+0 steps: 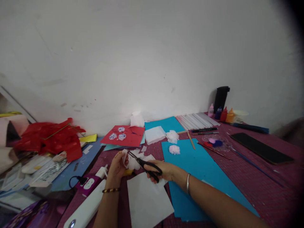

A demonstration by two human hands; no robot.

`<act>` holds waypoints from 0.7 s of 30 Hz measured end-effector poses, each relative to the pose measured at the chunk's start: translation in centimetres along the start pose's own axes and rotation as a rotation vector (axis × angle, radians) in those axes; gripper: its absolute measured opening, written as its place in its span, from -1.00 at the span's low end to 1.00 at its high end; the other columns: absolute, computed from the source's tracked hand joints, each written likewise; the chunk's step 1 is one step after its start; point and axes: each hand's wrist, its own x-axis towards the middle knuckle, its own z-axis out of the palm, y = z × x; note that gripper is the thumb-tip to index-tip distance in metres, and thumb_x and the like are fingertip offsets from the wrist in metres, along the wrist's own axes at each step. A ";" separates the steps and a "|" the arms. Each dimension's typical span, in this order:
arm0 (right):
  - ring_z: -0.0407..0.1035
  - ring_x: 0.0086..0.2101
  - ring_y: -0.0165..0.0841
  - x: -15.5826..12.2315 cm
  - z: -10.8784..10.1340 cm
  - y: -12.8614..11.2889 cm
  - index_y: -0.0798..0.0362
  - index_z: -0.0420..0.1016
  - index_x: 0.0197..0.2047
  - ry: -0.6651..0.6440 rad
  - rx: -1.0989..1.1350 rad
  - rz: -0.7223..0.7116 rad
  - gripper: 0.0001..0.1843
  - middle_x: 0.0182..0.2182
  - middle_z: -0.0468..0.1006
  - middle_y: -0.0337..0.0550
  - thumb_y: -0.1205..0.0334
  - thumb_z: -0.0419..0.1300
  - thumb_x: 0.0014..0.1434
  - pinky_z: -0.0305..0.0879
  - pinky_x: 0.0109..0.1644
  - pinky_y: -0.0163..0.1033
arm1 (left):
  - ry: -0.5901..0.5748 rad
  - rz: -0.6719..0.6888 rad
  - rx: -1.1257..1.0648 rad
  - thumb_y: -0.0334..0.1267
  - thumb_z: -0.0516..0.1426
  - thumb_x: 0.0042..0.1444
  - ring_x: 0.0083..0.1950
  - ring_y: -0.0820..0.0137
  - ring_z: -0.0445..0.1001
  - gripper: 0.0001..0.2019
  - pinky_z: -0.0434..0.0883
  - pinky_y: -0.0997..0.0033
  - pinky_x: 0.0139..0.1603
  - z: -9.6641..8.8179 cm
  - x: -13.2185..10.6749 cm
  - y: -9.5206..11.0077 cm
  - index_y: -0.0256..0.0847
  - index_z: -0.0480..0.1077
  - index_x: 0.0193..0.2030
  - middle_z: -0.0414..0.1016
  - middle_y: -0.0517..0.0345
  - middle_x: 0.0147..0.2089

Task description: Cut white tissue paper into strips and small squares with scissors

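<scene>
the left hand (118, 165), at the near left of the patterned cloth (239, 180), has its fingers drawn together on a small piece of white tissue (124, 155). the right hand (159, 170), to its right, has its fingers closed about the handles of the black scissors (140, 162), whose blades point left and away toward the tissue; whether they touch it cannot be told. below the blades lie loose tissue scraps (133, 163), and nearer, a white sheet (149, 201). the right forearm crosses a large blue sheet (190, 164), which bears a pale crumpled puff (174, 149) near its far left corner. just beyond are a bunched white tissue (172, 136) and, to its left, a folded white tissue (155, 135). farther left, a red sheet (125, 142) carries three speckled puffs (122, 136). at right, a wooden stick (191, 141) lies partly over the blue sheet; small paint bottles (224, 114) stand at the far right, with a dark phone (261, 148) lying nearer.
</scene>
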 end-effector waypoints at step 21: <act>0.19 -0.69 -0.57 -0.3 0.2 0.0 0.08 0.34 -0.29 0.042 -0.058 -0.084 -0.48 -0.59 0.40 -0.37 -0.18 0.34 -0.06 0.09 -0.70 -0.44 | -0.061 -0.056 0.231 -0.18 0.11 0.24 -0.18 0.36 0.49 -0.74 0.50 0.26 -0.21 -0.4 0.6 -1.1 -0.24 0.38 0.01 0.46 0.04 -0.04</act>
